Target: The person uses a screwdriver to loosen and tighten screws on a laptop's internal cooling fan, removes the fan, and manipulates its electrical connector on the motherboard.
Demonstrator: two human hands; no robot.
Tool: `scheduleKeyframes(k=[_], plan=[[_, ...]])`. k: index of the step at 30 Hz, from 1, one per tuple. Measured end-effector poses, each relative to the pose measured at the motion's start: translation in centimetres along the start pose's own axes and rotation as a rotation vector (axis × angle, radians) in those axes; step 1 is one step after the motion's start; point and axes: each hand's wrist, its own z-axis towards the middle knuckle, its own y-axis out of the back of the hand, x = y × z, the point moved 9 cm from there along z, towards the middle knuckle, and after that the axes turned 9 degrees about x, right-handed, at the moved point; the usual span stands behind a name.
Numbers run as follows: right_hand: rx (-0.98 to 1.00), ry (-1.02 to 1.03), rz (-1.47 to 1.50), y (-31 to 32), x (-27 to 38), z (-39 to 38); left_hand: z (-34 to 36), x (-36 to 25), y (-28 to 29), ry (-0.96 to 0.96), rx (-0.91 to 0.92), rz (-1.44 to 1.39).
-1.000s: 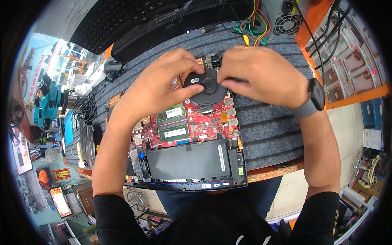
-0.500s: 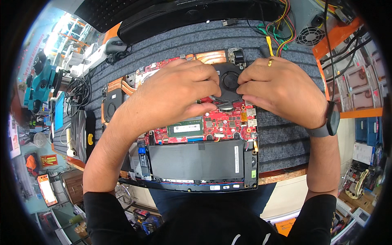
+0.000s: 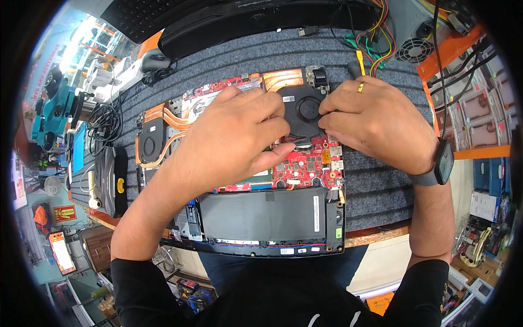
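An opened laptop [image 3: 256, 248] lies on the mat, its red circuit board [image 3: 297, 169] and black battery [image 3: 256, 212] exposed. At its upper right sits a black cooling fan [image 3: 294, 111], next to a copper heat sink [image 3: 282, 78]. My left hand [image 3: 245, 128] reaches over the board, its curled fingers at the fan's left edge and the thumb by a dark cable at the fan's lower edge. My right hand [image 3: 376, 120] pinches the fan's right edge, fingers bent and pressed together. A green memory module [image 3: 259, 179] is partly hidden under my left hand.
A second fan [image 3: 152, 144] sits at the laptop's left. Around the ribbed grey mat [image 3: 376, 191] are a mouse [image 3: 155, 61], coiled black cables [image 3: 104, 121], a black bar-shaped device [image 3: 239, 30], coloured wires [image 3: 381, 41] and a metal power supply [image 3: 411, 38].
My left hand has shifted slightly left and down, uncovering the fan's label and more of the board's far edge. My right hand stays at the fan's right edge with little movement.
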Motion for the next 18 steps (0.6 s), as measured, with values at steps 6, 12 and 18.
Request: scheduleKeyframes(k=[6, 12, 18], plan=[[0.065, -0.034, 0.015, 0.0, -0.1, 0.0, -0.4, -0.1, 0.1, 0.168, -0.004, -0.141], [-0.010, -0.009, 0.006, 0.4, 0.2, -0.1, -0.9, 2.0, -1.3, 0.367, 0.015, -0.482], [-0.017, -0.016, 0.022, 0.3, 0.0, -0.1, -0.8, 3.0, -2.5, 0.525, 0.128, -0.687]])
